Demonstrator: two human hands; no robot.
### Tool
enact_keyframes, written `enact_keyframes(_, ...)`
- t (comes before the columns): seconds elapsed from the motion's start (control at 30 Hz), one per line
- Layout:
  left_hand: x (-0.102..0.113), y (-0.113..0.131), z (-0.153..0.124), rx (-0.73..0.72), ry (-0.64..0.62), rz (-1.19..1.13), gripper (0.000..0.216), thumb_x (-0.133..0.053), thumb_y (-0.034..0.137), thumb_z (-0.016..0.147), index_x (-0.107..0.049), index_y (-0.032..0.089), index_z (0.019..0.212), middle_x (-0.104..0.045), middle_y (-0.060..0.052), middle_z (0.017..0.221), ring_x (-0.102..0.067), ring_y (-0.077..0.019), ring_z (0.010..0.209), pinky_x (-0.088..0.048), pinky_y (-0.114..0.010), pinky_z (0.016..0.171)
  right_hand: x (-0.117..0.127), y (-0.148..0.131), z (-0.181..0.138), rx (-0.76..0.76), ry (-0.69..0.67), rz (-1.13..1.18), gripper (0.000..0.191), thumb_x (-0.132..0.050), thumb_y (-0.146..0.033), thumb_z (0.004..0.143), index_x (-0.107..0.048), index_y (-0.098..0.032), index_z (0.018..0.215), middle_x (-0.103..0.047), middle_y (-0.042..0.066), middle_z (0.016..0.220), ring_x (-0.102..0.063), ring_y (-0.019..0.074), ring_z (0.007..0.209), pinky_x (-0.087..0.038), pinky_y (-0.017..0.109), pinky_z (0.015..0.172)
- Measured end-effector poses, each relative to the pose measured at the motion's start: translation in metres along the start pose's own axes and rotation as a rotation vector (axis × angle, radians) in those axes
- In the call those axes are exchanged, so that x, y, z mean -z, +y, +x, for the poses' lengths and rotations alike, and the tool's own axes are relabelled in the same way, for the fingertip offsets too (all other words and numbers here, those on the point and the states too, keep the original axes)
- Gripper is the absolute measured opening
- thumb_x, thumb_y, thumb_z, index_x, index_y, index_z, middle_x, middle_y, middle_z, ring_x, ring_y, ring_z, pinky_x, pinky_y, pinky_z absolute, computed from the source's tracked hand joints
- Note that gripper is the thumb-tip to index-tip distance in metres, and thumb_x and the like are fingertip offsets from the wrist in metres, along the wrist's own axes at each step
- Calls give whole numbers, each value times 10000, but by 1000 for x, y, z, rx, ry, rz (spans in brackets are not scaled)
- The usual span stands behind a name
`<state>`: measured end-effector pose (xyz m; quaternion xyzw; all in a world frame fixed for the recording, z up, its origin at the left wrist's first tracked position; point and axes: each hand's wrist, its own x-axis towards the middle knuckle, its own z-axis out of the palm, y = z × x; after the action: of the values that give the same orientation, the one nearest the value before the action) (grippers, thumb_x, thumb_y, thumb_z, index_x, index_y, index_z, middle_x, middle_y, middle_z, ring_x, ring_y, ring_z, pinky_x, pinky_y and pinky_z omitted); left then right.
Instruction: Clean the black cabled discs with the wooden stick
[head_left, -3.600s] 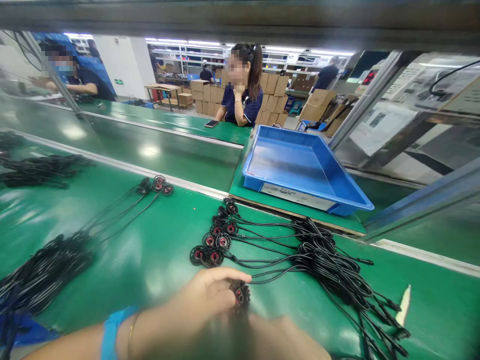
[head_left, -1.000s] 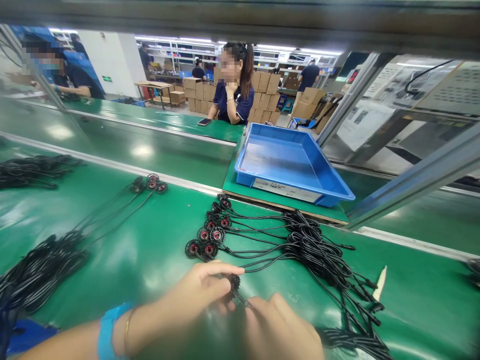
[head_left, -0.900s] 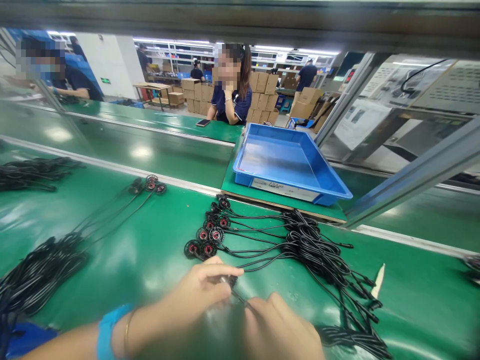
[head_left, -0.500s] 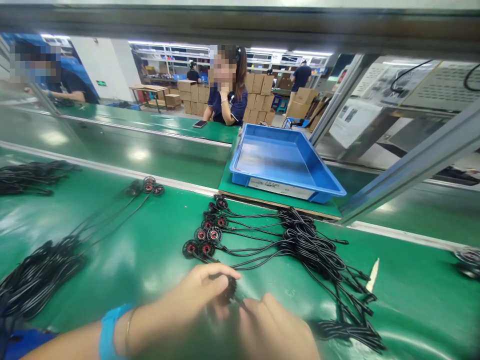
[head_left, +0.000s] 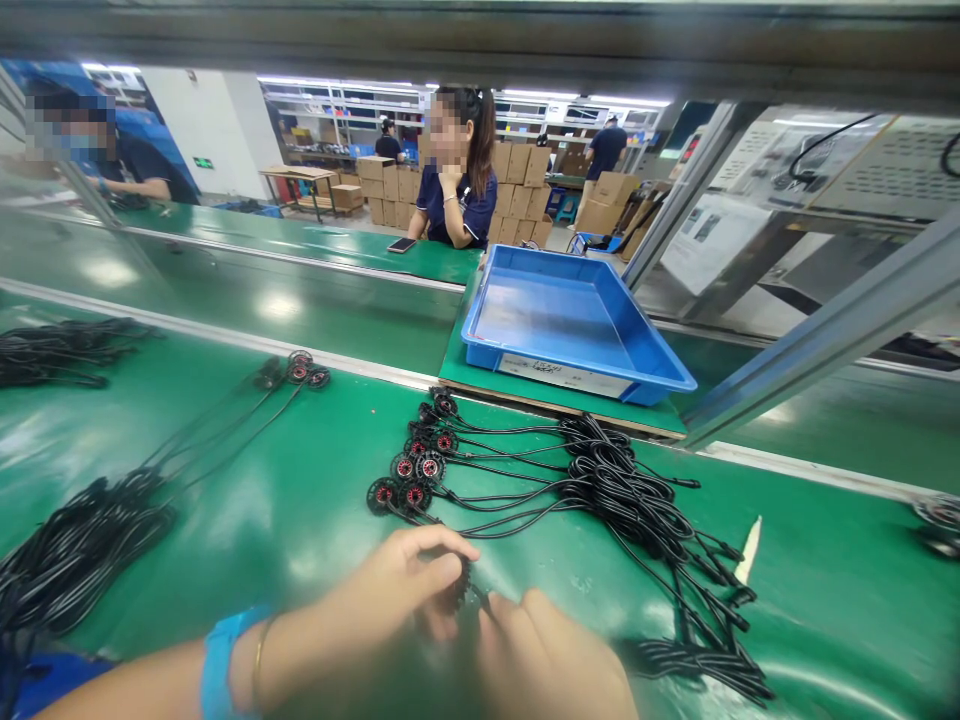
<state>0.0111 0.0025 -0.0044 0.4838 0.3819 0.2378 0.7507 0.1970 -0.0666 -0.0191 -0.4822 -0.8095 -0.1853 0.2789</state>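
My left hand grips a small black round part by its rim at the near edge of the green belt. My right hand pinches the thin black cable coming off that part, right beside the left fingers. Just beyond the hands lies a row of several black round parts with red centres. Their black cables run right into a tangled bundle.
A blue tray stands beyond on a green board. More cable bundles lie at the left, with three round parts behind. A person leans on the far table, another sits at far left. A slanted metal bar crosses the right.
My hands have stayed together on the round part, turning it slightly and drawing a little nearer. The view has shifted slightly; the parts on the belt have not moved.
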Motion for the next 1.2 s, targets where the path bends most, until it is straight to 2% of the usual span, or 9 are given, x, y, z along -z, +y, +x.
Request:
enact_keyframes(0.17, -2, 5, 0, -1, -5, -3, 586, -640, 617, 790, -615, 119, 1099, -617, 3, 625, -629, -136, 540, -470, -225, 536, -5, 1, -5, 83, -34, -20, 122, -557, -100, 796, -572, -219, 773, -478, -24, 571, -497, 129, 466, -301, 280, 421)
enact_keyframes(0.37, -2, 3, -1, -5, 12, 11, 546, -623, 569, 825, -623, 126, 1144, -632, -8, 635, -639, -145, 568, -484, -238, 567, -13, -2, -10, 45, 6, -56, 114, -508, -114, 850, -586, -196, 848, -516, -15, 604, -534, 120, 522, -295, 277, 466)
enact_keyframes(0.57, 0, -5, -6, -103, 13, 87, 417, -651, 395, 845, -656, 184, 1205, -645, -89, 1095, -664, -152, 749, -540, -306, 746, -15, -4, -10, 30, 47, -91, 115, -480, -146, 902, -587, -178, 930, -528, -25, 607, -509, 108, 489, -270, 287, 467)
enact_keyframes(0.7, -3, 0, -7, -54, 33, 111, 445, -603, 291, 865, -600, 173, 1294, -698, -65, 952, -680, -173, 815, -535, -305, 816, -14, -9, -6, -8, 17, -115, 100, -484, -137, 904, -569, -182, 933, -536, -28, 606, -532, 111, 498, -267, 289, 467)
enact_keyframes(0.83, -5, 2, -6, -43, 63, 104, 454, -584, 284, 858, -598, 151, 1293, -699, -79, 980, -689, -174, 792, -543, -302, 791, -16, -11, -6, -9, -5, -108, 100, -462, -145, 926, -551, -185, 902, -541, -28, 608, -532, 100, 489, -285, 278, 461)
enact_keyframes(1.0, -6, 1, -6, -43, 79, 94, 449, -588, 260, 839, -615, 139, 1271, -699, -73, 945, -678, -170, 800, -534, -306, 810, -23, -6, -12, 36, 50, -81, 116, -466, -169, 938, -581, -179, 927, -536, -33, 591, -525, 93, 470, -310, 259, 460)
enact_keyframes(1.2, -7, -1, -7, -40, 99, 66, 455, -598, 275, 829, -616, 120, 1257, -687, -59, 865, -679, -171, 762, -537, -302, 770, -26, -3, -14, 54, 98, -106, 143, -478, -159, 933, -611, -181, 888, -605, -12, 641, -545, 87, 496, -326, 243, 459)
